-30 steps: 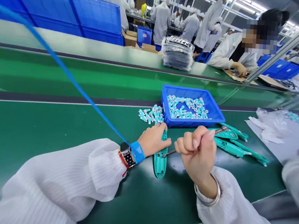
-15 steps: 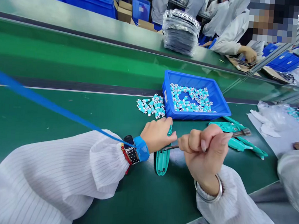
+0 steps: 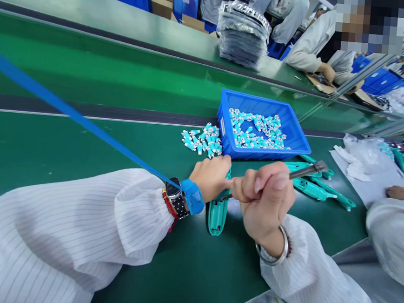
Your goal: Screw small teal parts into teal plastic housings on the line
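While pinching a metal pick (image 3: 308, 171) in right hand (image 3: 263, 198), fingers pressed together: tip at teal plastic casing (image 3: 217, 216), 6 o'clock of left hand (image 3: 210, 178), fingers curled over top; blue parts tray (image 3: 258, 153) at 12 o'clock.

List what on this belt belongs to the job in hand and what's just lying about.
In use:
left hand holding a teal plastic housing
right hand gripping a slim metal tool

Lying about:
loose small teal-and-white parts
blue plastic tray
spare teal plastic pieces
bagged stack
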`<state>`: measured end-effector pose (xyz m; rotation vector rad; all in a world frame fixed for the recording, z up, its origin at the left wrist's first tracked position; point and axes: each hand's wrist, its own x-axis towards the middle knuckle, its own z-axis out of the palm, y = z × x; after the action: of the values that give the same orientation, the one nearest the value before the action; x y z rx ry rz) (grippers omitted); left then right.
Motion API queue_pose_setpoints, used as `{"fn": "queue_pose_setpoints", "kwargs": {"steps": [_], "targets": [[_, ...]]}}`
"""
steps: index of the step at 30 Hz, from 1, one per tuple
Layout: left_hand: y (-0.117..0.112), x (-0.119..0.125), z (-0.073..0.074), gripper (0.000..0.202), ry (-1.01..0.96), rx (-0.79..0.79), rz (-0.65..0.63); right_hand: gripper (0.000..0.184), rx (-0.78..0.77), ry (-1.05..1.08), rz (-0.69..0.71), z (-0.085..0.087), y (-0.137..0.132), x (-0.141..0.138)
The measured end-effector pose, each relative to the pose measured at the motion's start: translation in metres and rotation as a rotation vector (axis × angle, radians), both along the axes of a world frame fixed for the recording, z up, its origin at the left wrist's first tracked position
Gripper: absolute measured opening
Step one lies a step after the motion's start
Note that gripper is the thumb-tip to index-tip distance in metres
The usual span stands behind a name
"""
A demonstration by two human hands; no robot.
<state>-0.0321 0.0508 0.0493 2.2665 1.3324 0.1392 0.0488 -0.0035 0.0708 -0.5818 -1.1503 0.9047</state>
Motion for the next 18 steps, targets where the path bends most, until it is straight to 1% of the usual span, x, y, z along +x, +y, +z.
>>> {"fn": "queue_pose_setpoints", "kwargs": {"steps": [2,6,10,13,18], "targets": [[0.000,0.000,0.002,0.031,0.020,-0.016,-0.017,0.028,0.020,-0.028,-0.002,-0.002,-0.001,-0.002],[0.001,0.000,0.004,0.034,0.045,-0.013,-0.044,0.028,0.013,-0.025,0.004,-0.004,-0.004,-0.002],[0.001,0.002,0.000,0.031,0.035,0.034,-0.037,0.030,0.006,-0.012,0.016,0.003,-0.010,0.007],[0.001,0.003,-0.004,0.032,0.047,0.085,-0.033,0.033,-0.026,0.030,-0.020,0.008,-0.013,0.016],[0.001,0.005,-0.006,0.032,0.045,0.111,-0.049,0.033,-0.066,-0.021,-0.056,0.006,-0.012,0.021]]}}
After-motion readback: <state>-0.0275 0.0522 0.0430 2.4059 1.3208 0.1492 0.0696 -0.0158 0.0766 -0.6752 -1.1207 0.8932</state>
